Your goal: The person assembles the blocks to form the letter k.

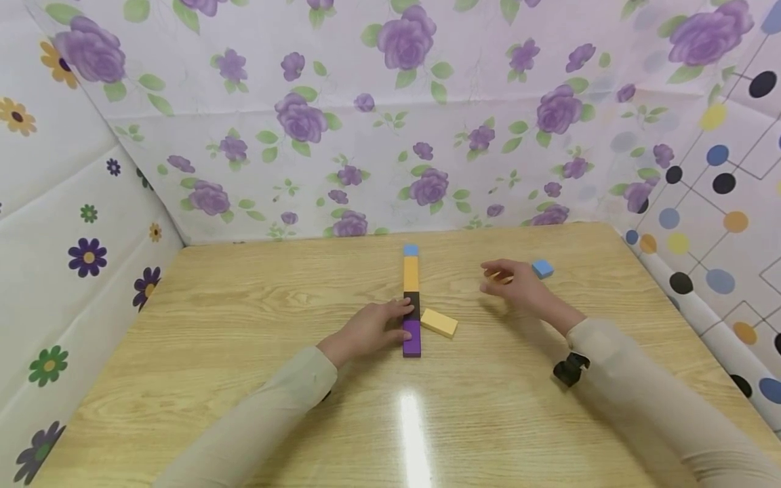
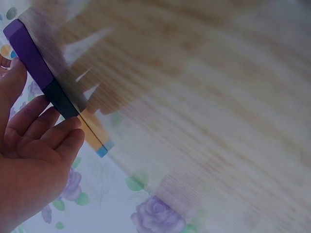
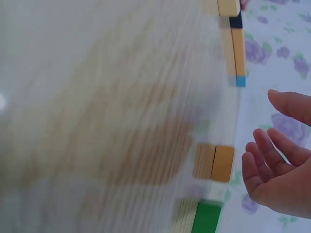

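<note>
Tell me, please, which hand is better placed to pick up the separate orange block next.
Probably the right hand: it is close to the orange block, while the left hand touches the row of blocks.

Row of 4 blocks (image 1: 411, 332), end to end; 3 loose blocks to its right.
Row straight, far to near: blue (image 1: 411, 250) (shortest visible face), orange (image 1: 411, 274), black (image 1: 415, 308), purple (image 1: 413, 347); left hand (image 1: 369, 330) touches black and purple. Pale yellow block (image 1: 439, 323): flat, slanted, left end just beside the black/purple join; contact unclear. Loose orange block (image 3: 223, 164): near right hand (image 1: 518, 285), mostly hidden from above. Loose blue block (image 1: 542, 269): just beyond that hand, turned askew.
</note>
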Available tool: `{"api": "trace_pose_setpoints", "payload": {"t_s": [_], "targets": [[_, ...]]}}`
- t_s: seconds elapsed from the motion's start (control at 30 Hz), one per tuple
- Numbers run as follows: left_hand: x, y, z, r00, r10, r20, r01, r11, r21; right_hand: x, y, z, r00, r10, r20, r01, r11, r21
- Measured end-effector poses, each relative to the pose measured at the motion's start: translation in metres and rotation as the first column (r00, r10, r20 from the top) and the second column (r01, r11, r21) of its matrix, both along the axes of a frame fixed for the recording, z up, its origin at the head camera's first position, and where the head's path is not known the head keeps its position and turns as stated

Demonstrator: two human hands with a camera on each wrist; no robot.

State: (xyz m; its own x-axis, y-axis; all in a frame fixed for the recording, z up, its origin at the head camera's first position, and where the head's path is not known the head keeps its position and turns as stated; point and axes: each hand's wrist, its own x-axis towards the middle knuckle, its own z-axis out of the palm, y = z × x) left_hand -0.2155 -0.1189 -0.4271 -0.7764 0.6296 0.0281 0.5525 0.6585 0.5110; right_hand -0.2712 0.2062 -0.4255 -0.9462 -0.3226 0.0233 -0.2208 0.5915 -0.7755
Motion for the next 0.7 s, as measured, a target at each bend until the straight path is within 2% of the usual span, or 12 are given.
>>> {"api": "trace_pose_setpoints", "payload": {"t_s": [0.23, 0.7], "targets": [[-0.002, 0.001, 0.0, 0.999, 0.026, 0.032, -0.025, 0.999, -0.023, -0.006, 0.012, 0.0, 1.0, -0.028, -0.009, 0.028, 0.999, 0.023], [-0.002, 0.001, -0.001, 0.999, 0.037, 0.035, -0.035, 0.999, -0.037, -0.012, 0.026, -0.003, 0.998, -0.065, 0.002, 0.065, 0.996, 0.06]]}}
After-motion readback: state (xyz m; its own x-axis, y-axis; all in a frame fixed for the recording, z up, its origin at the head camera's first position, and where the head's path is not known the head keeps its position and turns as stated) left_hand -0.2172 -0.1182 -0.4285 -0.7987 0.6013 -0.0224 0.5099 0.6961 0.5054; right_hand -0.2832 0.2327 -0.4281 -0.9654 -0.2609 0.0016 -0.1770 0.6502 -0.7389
